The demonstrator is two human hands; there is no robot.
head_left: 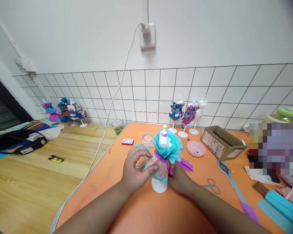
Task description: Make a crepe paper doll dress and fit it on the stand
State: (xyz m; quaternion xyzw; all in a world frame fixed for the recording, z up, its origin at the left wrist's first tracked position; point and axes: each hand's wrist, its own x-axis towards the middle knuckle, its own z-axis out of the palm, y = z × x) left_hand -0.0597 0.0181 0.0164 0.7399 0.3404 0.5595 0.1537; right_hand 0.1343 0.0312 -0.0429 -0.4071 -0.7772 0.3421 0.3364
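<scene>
A small white dress-form mannequin (164,139) stands upright on a round white base (159,186) on the orange mat. It wears a dress of turquoise crepe paper (174,148), a purple waistband and a pink-and-turquoise skirt (161,170). My left hand (135,167) curves around the skirt's left side, its thumb lying on the front of the paper and its fingers near the waist. At the right side, my right hand (179,180) reaches behind the skirt, which hides its fingers. Purple paper (186,164) lies just behind that hand. A roll of tape (141,162) is partly visible past my left hand.
Scissors (213,186), a pink bowl (196,148) and a cardboard box (222,143) lie to the right. Several dressed mannequins (190,113) stand by the wall. A red-and-white small box (127,142) is at the left. A white cable (109,110) runs down the mat's left edge.
</scene>
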